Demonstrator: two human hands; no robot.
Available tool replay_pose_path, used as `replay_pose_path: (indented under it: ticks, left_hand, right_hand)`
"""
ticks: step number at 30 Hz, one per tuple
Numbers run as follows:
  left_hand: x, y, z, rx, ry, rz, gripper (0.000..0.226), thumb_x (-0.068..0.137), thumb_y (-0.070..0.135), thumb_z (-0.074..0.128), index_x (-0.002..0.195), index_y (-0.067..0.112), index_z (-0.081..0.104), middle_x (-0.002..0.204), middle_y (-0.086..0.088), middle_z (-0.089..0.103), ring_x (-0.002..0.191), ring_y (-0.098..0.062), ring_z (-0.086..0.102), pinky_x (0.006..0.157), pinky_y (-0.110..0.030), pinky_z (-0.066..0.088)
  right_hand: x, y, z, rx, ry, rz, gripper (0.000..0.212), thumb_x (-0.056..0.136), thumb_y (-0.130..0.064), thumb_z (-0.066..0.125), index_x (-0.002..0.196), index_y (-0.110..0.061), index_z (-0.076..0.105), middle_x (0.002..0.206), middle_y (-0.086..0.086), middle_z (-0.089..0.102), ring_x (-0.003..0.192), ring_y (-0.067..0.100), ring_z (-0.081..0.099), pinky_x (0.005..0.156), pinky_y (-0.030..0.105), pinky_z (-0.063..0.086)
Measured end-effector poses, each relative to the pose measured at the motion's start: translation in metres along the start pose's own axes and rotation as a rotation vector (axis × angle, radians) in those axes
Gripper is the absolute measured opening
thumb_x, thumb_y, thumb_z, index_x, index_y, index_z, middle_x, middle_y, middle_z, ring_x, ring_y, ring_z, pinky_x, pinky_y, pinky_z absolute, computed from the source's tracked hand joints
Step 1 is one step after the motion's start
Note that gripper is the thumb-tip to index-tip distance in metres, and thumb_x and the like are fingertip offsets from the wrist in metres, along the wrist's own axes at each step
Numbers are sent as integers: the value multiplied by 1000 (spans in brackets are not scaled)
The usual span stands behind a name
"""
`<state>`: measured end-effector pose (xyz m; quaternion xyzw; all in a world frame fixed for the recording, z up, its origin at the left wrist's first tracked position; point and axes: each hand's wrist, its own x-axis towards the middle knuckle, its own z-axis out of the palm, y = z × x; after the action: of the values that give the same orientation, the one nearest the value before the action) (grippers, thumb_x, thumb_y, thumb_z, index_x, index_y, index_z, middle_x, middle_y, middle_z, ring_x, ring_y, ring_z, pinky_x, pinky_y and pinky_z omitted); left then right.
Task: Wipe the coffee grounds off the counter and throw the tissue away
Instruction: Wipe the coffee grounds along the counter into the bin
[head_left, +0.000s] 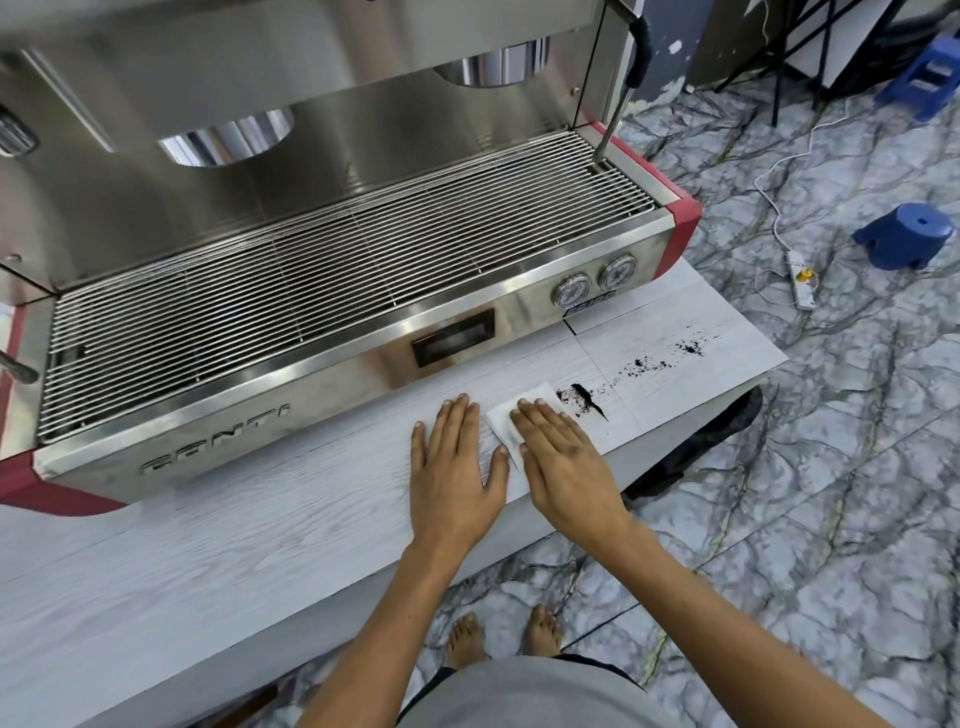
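Spanning the frame, the white wood-grain counter (218, 545) carries a steel espresso machine (311, 234) along its back, leaving a front strip bare. There the left hand (452, 467) lies flat, fingers straight; just beside it the right hand (561, 467) presses a white tissue (506, 421) flat-fingered. Coffee grounds (584, 400) trail rightward toward the counter's end — beyond, marbled floor (831, 467), blue stool (904, 234).

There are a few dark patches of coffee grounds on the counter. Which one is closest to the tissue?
The thick dark streak of grounds, just right of the tissue under the right hand. The other patches lie scattered farther right, toward the counter's end.
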<state>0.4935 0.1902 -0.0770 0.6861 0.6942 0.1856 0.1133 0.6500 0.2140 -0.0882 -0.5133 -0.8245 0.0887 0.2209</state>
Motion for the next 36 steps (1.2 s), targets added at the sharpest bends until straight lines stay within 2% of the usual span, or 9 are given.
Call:
replay_pose_path:
  ticks: [19,25,33,36]
  left_hand:
    - [1,1,0,9,-5,-22,66,96,51,28,152,16,27,161,2,20,148,-9,8,122,-40,-1]
    - [4,5,2,4,-12,-30,66,96,51,29,151,16,27,161,3,18,148,-9,7,121,-42,0]
    - [9,14,8,-16,-12,-8,65,96,51,30,151,15,28,161,2,19,148,-9,8,121,-42,1]
    - [10,15,8,-18,-2,-2,66,96,51,30,150,14,29,160,2,21,148,-9,9,121,-43,2]
  right_hand:
    - [12,27,-4,-47,13,121,42,98,-17,36,137,-7,48,144,9,46,138,20,36,113,41,32]
    - [13,34,-7,-25,43,118,41,94,-6,43,134,-5,51,141,11,49,136,21,40,113,41,32]
    - [19,37,-21,113,132,140,34,90,2,46,121,-1,60,126,15,61,124,27,53,100,43,46]
    - [10,31,-27,129,117,77,36,90,-2,45,123,-2,59,127,14,61,124,26,53,102,42,44]
